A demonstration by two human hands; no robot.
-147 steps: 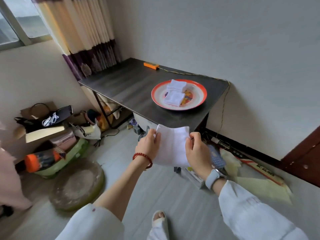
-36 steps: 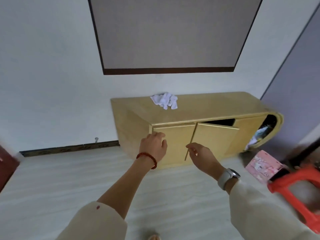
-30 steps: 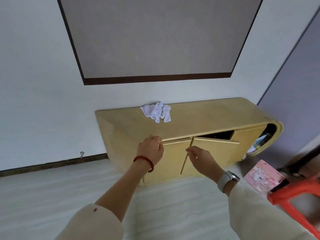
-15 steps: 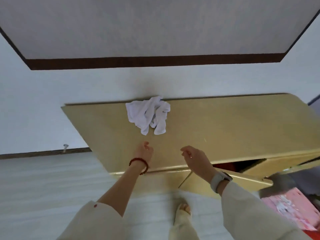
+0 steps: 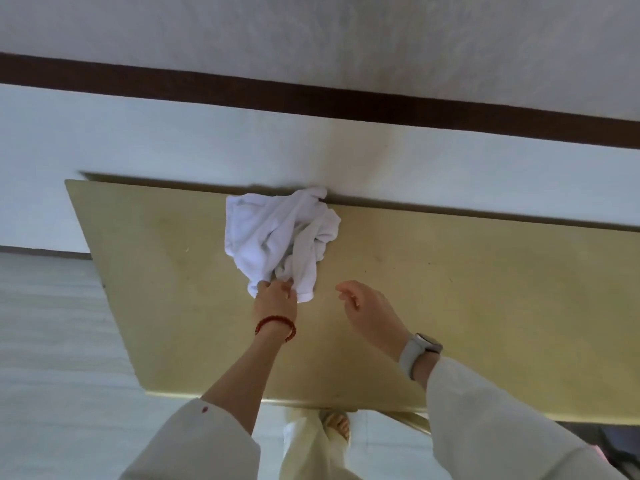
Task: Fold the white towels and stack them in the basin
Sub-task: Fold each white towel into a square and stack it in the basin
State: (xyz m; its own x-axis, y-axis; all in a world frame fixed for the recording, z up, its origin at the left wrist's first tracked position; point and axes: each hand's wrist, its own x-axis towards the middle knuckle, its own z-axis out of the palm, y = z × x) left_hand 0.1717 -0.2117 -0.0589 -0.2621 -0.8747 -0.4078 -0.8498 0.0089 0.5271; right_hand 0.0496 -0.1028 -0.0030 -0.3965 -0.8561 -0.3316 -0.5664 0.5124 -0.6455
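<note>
My left hand [image 5: 275, 295] pinches the near corner of the crumpled towels [image 5: 277, 237] heaped at the cabinet's [image 5: 450, 289] back edge, right hand [image 5: 363, 311] open beside, so I lift slowly, peeling one towel free

The crumpled white terry-cloth towel [image 5: 277, 237] at the picture's centre looks soft and nubbly, matt. Under it my pale yellow wooden counter [image 5: 450, 289] is smooth with a dull sheen. My red bead bracelet [image 5: 275, 326] looks glossy; my grey watch strap [image 5: 412, 355] is matt.
</note>
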